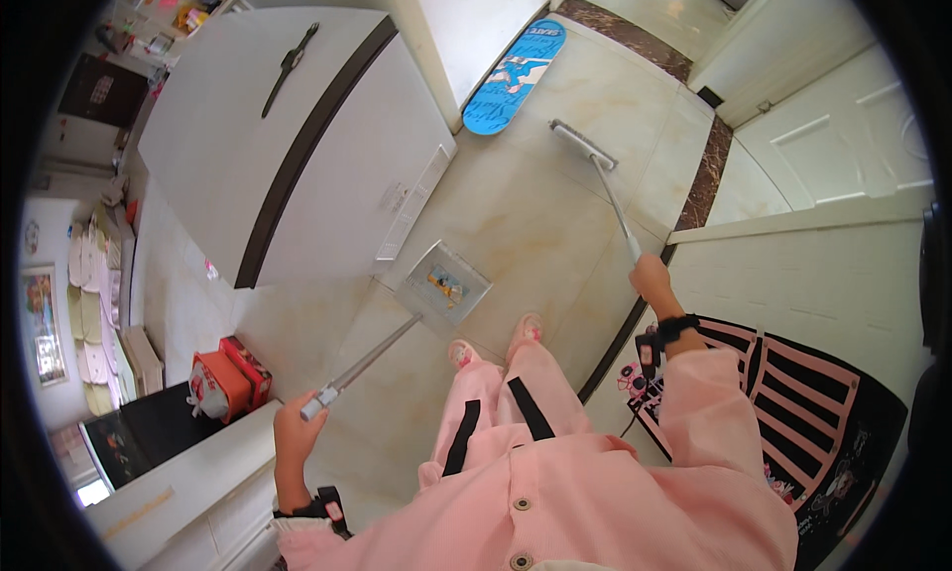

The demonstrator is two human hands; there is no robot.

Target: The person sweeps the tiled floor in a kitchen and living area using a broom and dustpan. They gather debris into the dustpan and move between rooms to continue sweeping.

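My left hand [299, 431] is closed around the end of the grey handle of a long-handled dustpan. The grey dustpan [476, 279] rests on the tiled floor ahead of my feet, with a small coloured picture or item in its middle; I cannot tell which. In my right hand [651, 279] is the upper end of a long broom handle. The broom's head [584, 143] lies on the floor farther ahead, apart from the dustpan and near a blue skateboard deck [515, 76]. Both wrists wear black straps with small devices.
A large grey refrigerator [357, 162] stands at the left. A black and pink striped rack [803, 407] is by the wall at my right. A white door [833, 147] and a dark marble threshold [708, 173] lie ahead right. An orange bin [223, 385] sits at the lower left.
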